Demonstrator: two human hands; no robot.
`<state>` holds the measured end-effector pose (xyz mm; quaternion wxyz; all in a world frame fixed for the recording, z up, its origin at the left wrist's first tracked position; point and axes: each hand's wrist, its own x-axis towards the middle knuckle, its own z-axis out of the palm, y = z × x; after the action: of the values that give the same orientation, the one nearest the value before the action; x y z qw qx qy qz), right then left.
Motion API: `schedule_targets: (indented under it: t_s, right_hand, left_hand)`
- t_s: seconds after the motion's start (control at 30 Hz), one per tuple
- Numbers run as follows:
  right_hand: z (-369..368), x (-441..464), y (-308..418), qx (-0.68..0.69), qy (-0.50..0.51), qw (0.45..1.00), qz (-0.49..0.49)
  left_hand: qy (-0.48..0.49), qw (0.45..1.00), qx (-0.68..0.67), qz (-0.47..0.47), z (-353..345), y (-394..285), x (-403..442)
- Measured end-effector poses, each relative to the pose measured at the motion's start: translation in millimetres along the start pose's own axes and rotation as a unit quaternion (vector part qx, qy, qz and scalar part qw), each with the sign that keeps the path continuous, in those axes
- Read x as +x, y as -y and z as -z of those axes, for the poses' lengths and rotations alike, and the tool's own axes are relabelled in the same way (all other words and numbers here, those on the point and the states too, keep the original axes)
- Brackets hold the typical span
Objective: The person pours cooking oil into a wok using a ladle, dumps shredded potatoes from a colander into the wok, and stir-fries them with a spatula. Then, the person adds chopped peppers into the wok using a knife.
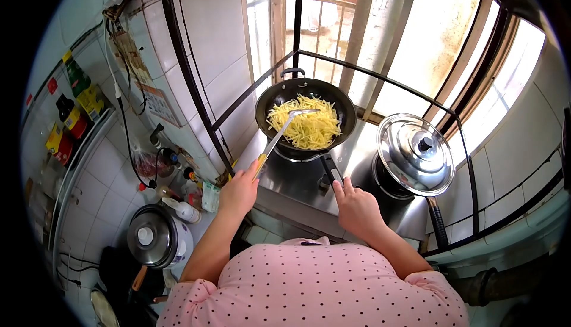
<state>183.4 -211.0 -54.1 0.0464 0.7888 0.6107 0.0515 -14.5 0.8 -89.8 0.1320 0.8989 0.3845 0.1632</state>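
Pink shirt [309, 282] nearest, left fingers [245, 178] grip a spatula [278, 138], right fingers [349, 191] the wok's handle [331, 167].

Stove [285, 179] w/ wok [347, 111], lidded pan [405, 151].

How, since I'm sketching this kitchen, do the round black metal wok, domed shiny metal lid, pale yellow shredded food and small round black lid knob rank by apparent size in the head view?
Largest to smallest:
1. Black wok
2. Shiny lid
3. Shredded food
4. Black knob
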Motion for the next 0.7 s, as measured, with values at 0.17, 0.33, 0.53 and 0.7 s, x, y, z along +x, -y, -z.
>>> schedule_targets:
  t_s: [0.17,0.33,0.53,0.7]
  right_hand:
    - [-5.8,-1.4,-1.5,0.002,-0.033,0.999,0.008]
    - [-0.8,-3.0,0.0,0.009,-0.042,0.999,0.005]
    - [1.0,-4.6,1.5,0.018,-0.042,0.999,-0.004]
    - [1.6,-5.7,0.4,0.030,-0.065,0.997,0.008]
  left_hand:
    - [0.009,1.000,0.003,0.002,2.4,-0.6,-0.2]
    - [0.006,1.000,0.006,-0.008,0.1,2.4,0.5]
    - [-0.026,0.998,0.039,-0.043,-7.1,12.5,4.8]
    - [-0.065,0.996,0.036,-0.050,12.6,0.1,8.4]
